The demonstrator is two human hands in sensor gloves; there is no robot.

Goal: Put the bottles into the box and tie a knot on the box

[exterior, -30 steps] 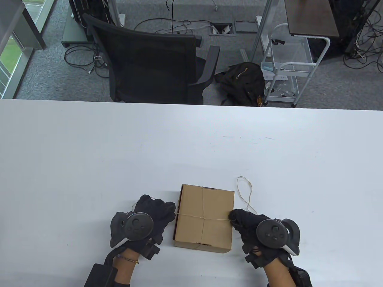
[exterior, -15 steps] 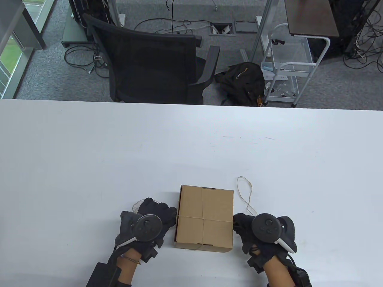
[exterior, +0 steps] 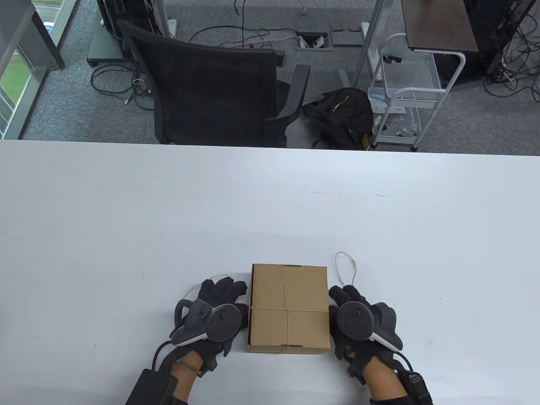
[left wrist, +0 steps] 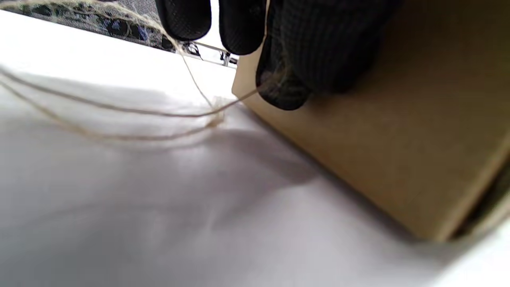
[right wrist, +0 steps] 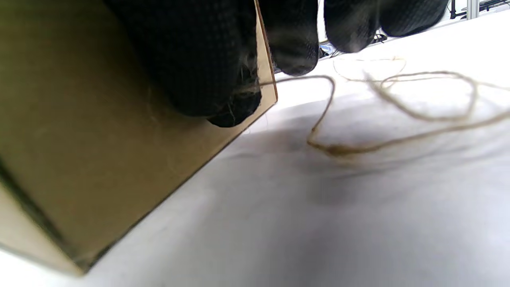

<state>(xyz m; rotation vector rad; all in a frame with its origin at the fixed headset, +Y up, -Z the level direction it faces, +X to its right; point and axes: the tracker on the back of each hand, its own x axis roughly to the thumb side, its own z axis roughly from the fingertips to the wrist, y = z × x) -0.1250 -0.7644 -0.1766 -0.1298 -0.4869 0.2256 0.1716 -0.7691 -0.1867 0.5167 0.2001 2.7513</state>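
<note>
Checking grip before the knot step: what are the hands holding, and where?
Each pinches the twine against a side of the box: left hand at its left wall, right hand at its right wall. Loose ends trail on the table.

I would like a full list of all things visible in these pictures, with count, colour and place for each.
cardboard box: one, brown, closed, near edge of the table, between the two hands
string: one, beige, crossed over the box top; loose ends on the table on both sides
table: one, white, fills the lower part of the table view
office chair: one, black, behind the table
backpack: one, black, on the floor right of the chair
wire cart: one, white, right of the backpack
cables: several, dark and white, on the grey carpet
left hand: one, black glove, against the box's left side, touching the string
right hand: one, black glove, against the box's right side, touching the string
</note>
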